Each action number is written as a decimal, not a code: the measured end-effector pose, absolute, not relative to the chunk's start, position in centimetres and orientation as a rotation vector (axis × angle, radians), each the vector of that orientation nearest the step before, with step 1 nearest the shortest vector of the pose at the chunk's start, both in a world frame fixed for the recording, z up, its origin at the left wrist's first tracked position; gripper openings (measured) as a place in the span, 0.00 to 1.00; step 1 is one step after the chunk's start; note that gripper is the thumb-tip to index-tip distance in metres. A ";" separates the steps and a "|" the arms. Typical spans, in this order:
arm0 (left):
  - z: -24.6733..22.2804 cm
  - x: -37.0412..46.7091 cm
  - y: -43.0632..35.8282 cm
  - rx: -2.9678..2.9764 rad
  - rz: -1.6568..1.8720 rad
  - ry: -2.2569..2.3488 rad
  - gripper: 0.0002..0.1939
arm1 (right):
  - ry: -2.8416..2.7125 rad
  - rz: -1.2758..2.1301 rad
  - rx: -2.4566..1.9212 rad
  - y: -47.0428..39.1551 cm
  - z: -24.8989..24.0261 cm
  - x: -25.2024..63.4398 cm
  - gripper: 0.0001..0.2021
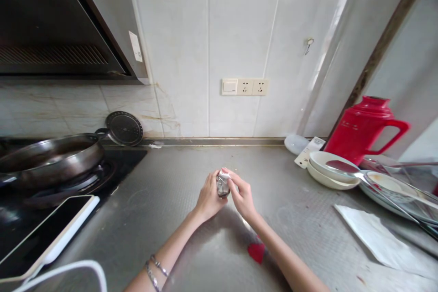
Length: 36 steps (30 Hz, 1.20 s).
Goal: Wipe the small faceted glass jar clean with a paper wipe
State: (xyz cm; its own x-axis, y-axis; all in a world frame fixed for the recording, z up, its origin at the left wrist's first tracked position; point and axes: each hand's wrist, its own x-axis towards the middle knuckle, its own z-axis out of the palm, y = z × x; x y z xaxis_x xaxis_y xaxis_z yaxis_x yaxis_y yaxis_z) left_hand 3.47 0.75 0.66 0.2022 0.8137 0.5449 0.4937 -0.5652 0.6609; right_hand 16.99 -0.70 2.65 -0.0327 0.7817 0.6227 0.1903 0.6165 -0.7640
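Note:
A small silvery, crumpled-looking object [223,184] is held between both hands above the middle of the metal counter [191,246]. My left hand [209,197] is wrapped round its left side and underside. From the right, the fingers and thumb of my right hand [242,195] pinch its upper edge. What the object is cannot be made out clearly. Under my right forearm, something red [256,252] shows on the counter, partly hidden by the arm.
A steel pan [54,159] stands on the black stove at left, with a phone [51,232] and white cable nearer. Stacked bowls [328,178], a red thermos [362,130], a long-handled spoon and a white cloth [379,237] are at right.

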 end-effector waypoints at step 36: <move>1.5 4.0 0.4 1.856 1.252 1.153 0.36 | -1.402 0.425 -0.963 -0.5 3.0 17.8 0.15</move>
State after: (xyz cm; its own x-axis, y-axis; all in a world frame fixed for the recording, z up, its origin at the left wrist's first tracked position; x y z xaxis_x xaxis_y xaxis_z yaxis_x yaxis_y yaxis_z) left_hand 3.96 0.41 1.48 0.1728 0.9016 0.3966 0.3212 -0.4322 0.8426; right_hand 17.83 -0.54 3.00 0.1755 0.7570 0.6294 0.2803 0.5744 -0.7691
